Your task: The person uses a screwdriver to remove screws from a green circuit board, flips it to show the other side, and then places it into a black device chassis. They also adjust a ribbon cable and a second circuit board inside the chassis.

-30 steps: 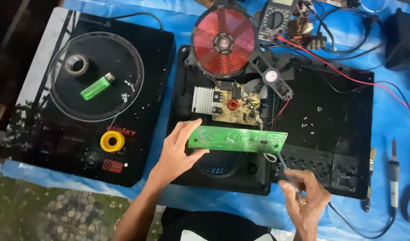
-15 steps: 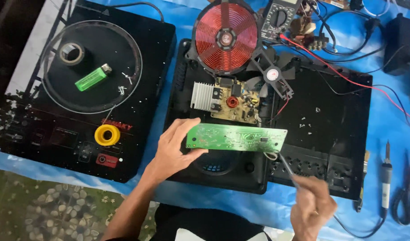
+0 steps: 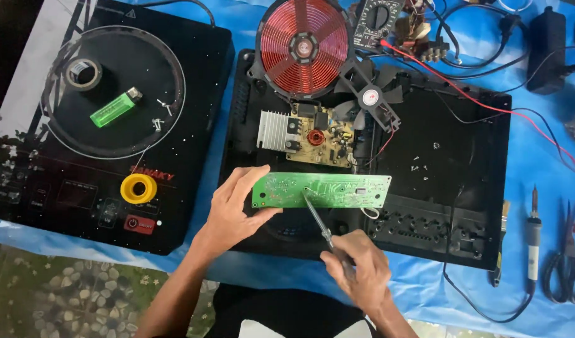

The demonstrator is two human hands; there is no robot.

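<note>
Since half a second ago the right hand [image 3: 357,266] has come up and in: its tool [image 3: 319,219], then off the board's right end, now has its tip on the board [image 3: 322,189] near the middle. Left hand [image 3: 237,206] and board have not shifted.

Board: long narrow green strip, lying level across the front of the open black case [image 3: 450,175], pale solder marks on its face, a small white part right of centre. Left fingers pinch its left end, thumb below, the others spread over the top edge. Right fingers are closed round the tool's handle; the shaft slants up-left to the board.

Behind the board, just apart from it: heatsink and tan circuit [image 3: 309,134], fan [image 3: 370,97], red coil [image 3: 303,47]. The case interior to the right of the board is bare apart from wires [image 3: 488,109] along its rear. On the blue surface [image 3: 538,188] at the right edge lie a soldering iron [image 3: 534,231] and scissors [image 3: 569,266], well apart from the hands. Left of the case, a glass top [image 3: 193,81] carries tape [image 3: 83,73], a green lighter [image 3: 114,107] and a yellow spool [image 3: 138,188], near the left wrist.
</note>
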